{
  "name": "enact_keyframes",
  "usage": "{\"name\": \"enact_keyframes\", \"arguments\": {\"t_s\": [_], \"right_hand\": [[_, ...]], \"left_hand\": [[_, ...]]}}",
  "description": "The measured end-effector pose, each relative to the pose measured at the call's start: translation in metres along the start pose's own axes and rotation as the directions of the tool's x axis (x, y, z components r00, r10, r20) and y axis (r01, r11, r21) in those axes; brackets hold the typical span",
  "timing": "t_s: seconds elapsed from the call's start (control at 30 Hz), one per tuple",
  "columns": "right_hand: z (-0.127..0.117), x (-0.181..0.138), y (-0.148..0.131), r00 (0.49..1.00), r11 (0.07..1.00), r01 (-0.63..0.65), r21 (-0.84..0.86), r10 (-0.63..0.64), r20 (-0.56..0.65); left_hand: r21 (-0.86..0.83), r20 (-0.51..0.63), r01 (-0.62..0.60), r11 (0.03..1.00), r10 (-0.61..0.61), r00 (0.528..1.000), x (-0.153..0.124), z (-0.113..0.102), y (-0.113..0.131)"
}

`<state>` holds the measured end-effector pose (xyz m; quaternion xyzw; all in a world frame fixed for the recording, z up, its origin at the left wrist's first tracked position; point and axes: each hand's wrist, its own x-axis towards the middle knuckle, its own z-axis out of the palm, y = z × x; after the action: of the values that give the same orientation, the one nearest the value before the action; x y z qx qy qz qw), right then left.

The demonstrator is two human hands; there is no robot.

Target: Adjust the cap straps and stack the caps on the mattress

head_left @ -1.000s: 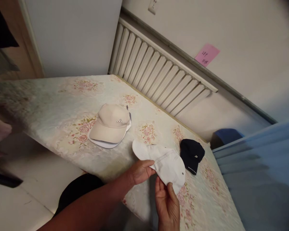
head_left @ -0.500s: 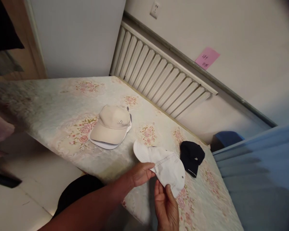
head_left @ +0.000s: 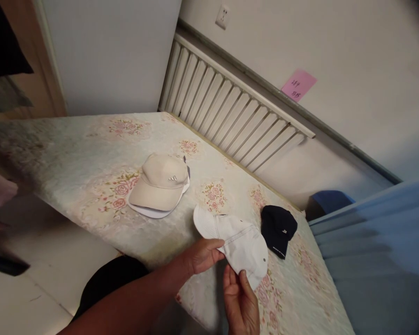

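A white baseball cap (head_left: 242, 244) is held above the bed, its brim pointing to the left. My left hand (head_left: 204, 256) is closed on the cap's lower edge near the brim, thumb on top. Lower down, my right hand (head_left: 240, 300) pinches the rim toward the back of the crown between thumb and fingers. A beige cap (head_left: 164, 174) with a small metallic logo lies to the left, stacked over a white cap (head_left: 153, 214) that shows mostly at its brim. Just right of the held cap, a dark navy cap (head_left: 278, 225) rests on the bed.
The flower-patterned cover (head_left: 104, 149) spreads over the bed. A radiator (head_left: 226, 97) runs along the wall behind it, with a pink note (head_left: 299, 84) above. A blue curtain (head_left: 377, 246) hangs at the right. A dark rounded object (head_left: 111, 284) is by the near edge.
Both hands keep their grip on the white cap, which stays almost in place. The camera view has shifted very slightly.
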<state>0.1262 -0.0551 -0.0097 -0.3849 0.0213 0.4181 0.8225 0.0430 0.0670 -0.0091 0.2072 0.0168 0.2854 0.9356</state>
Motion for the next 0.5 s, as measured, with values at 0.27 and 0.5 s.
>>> {"name": "enact_keyframes", "arguments": {"t_s": [0.27, 0.5], "right_hand": [[0.0040, 0.0005, 0.0007, 0.998, 0.998, -0.033, 0.062, 0.036, -0.049], [0.0051, 0.0020, 0.0017, 0.995, 0.993, -0.067, 0.100, 0.074, -0.062]], "left_hand": [[-0.009, -0.007, 0.002, 1.000, -0.002, 1.000, 0.0025, -0.0018, -0.0005], [-0.006, 0.000, 0.011, 1.000, -0.011, 1.000, 0.0045, -0.0049, -0.0008]]}}
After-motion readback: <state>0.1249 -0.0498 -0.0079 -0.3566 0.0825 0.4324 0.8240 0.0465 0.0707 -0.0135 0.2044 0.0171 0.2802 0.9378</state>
